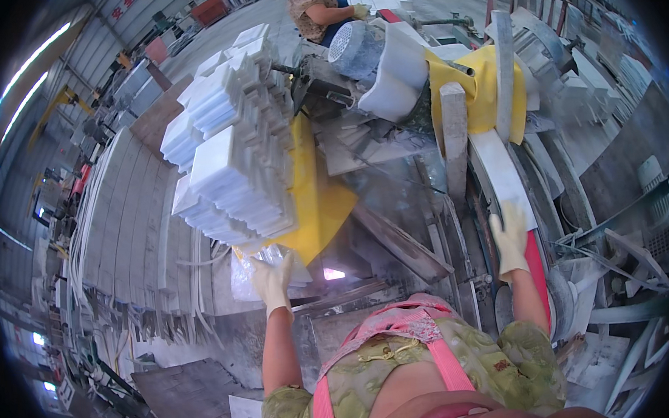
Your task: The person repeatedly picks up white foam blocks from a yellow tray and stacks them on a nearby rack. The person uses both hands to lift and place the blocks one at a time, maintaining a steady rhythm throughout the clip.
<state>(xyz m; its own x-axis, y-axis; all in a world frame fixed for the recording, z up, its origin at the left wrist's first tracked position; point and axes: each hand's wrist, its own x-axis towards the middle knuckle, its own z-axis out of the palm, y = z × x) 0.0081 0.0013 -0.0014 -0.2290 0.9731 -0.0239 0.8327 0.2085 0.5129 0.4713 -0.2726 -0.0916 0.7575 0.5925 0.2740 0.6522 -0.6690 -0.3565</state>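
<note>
My left hand [272,279], in a pale glove, is at the glossy white pieces [246,282] below the front of a tall stack of white stone tiles [222,166]. Its thumb stands apart from the fingers, and part of the fingertips blends into the pale surface. On the right, my gloved right hand [509,239] lies with fingers stretched out at the near end of a long white slab [499,168]. That slab rests on a narrow red belt [535,274], which runs away from me under a yellow sheet [480,80].
A motor [356,53] with a white cover sits beyond the stack. A yellow cloth [315,202] hangs beside the tiles. Wooden beams [404,243] and stone offcuts lie between my hands. Farther back, another person [320,14] works at a table. Grey slabs [127,212] lean at left.
</note>
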